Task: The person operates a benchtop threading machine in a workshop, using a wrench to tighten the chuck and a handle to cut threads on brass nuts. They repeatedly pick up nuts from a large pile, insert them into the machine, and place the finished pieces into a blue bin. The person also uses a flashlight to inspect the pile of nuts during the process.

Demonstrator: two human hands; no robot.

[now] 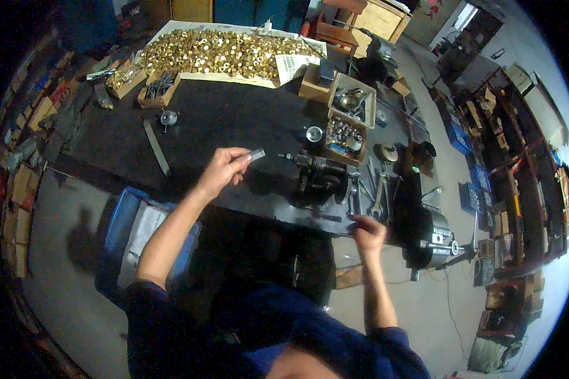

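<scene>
My left hand (224,168) is raised over the dark workbench (234,123) and pinches a small silver cylinder (257,153) between thumb and fingers. Just to its right stands a small black bench machine with a chuck (319,174). My right hand (368,230) is at the near edge of the bench, fingers curled, beside several wrenches (374,192); what it touches is blurred. A short metal cup (313,133) sits behind the machine.
A big heap of brass nuts (224,52) lies on white paper at the back. Wooden boxes of parts (349,117) stand at the back right, small cardboard boxes (159,85) at the back left. A blue crate (136,230) sits on the floor, left.
</scene>
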